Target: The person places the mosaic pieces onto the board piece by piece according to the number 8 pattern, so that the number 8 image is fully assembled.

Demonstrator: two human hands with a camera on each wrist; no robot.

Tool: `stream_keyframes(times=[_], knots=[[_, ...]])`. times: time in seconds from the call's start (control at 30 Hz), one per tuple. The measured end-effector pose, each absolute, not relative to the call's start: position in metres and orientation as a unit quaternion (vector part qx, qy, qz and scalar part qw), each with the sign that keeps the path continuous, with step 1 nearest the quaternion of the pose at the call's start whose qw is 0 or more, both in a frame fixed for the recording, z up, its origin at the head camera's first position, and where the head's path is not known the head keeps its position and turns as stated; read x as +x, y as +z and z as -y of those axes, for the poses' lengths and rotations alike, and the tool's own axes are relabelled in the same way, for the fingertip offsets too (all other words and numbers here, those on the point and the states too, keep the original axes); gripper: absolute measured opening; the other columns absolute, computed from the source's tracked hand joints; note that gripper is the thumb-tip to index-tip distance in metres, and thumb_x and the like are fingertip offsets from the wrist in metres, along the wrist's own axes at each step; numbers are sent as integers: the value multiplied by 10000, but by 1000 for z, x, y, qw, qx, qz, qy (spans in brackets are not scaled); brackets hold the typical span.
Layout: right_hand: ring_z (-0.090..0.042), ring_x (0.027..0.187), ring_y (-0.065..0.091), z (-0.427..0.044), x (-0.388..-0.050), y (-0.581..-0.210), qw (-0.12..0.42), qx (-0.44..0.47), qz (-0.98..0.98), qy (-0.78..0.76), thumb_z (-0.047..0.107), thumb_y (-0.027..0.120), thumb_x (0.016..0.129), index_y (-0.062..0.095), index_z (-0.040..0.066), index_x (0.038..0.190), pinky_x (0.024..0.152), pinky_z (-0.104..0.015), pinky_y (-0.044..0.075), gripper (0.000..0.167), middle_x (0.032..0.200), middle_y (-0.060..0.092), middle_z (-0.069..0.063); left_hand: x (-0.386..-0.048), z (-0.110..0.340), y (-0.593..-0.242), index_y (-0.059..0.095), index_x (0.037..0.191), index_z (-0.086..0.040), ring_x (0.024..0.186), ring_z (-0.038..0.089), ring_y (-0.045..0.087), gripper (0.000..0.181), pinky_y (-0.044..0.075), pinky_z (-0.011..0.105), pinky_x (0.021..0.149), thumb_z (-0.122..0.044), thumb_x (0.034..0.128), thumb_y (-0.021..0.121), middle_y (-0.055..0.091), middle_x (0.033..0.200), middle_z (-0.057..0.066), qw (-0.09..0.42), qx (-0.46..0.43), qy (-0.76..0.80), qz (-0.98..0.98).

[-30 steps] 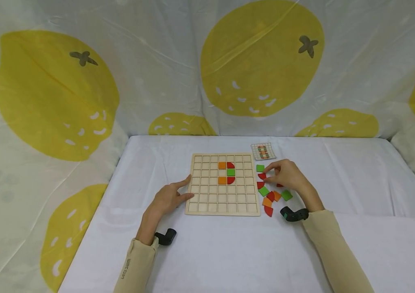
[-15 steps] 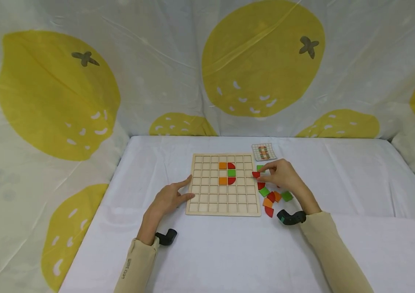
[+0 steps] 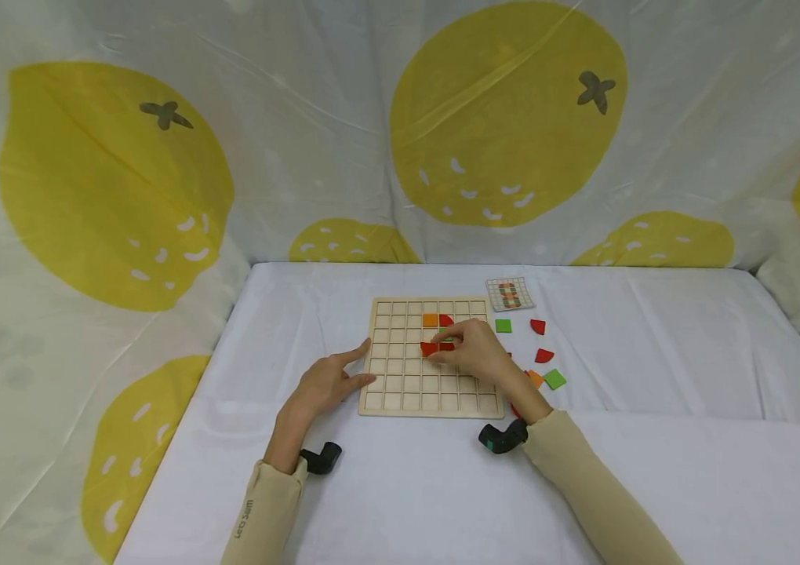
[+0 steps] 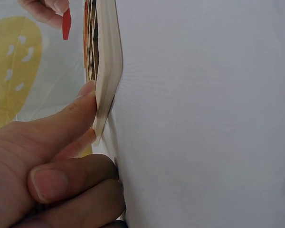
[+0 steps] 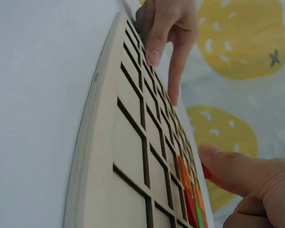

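Observation:
A light wooden grid board (image 3: 400,402) lies flat on the table. My left hand (image 3: 322,383) rests against its left edge, thumb and index finger extended to the rim; in the left wrist view the other fingers are curled beneath. Over the board's middle, my right hand (image 3: 476,351) pinches a red quarter-circle tile (image 3: 428,349) between thumb and finger. That tile shows above the board in the left wrist view. On the grid sit an orange square tile (image 3: 430,320) and a red quarter-circle tile (image 3: 445,319). A green square and another red tile are partly hidden by the fingers.
A small pattern card (image 3: 509,294) lies beyond the board's right corner. Loose tiles lie right of the board, among them a green square (image 3: 503,326), a red quarter-circle (image 3: 537,326) and another green square (image 3: 554,379); my right forearm covers some.
My right hand has carried the red quarter-circle tile left from the loose tiles to above the board's middle, covering the lower orange tile. The left hand stays at the edge.

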State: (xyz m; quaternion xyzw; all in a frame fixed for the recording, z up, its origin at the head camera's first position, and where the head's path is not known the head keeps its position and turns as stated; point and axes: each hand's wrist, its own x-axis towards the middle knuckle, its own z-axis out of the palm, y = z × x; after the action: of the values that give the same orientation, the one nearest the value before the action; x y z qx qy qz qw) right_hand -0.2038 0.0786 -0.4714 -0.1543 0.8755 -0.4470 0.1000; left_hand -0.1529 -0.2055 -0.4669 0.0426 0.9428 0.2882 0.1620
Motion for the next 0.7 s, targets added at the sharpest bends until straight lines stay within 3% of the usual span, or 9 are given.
stream_keyframes(times=[0.1,0.27,0.7], knots=[[-141,584,370,-66,-205,-474,99,-160,-879,-438,248,895,822,822,125,1010,571,-267,282,236,598,419,20,-153,205,-467,370,1609,-260,627,134,473,723,395,296,611,-420,983,694,635,687,42,162,43,287,-943],[-177,755,470,-52,-206,-474,89,-154,-891,-419,253,895,818,826,128,1018,651,-290,357,246,813,629,-33,-152,206,-467,367,1610,-260,644,135,497,725,403,297,626,-423,984,693,646,705,44,161,45,288,-943],[-187,748,490,-47,-208,-474,96,-148,-893,-414,202,866,842,833,122,996,627,-286,364,176,848,660,-58,-153,206,-468,371,1608,-272,688,141,538,718,420,297,654,-424,984,694,699,792,67,158,42,286,-944]])
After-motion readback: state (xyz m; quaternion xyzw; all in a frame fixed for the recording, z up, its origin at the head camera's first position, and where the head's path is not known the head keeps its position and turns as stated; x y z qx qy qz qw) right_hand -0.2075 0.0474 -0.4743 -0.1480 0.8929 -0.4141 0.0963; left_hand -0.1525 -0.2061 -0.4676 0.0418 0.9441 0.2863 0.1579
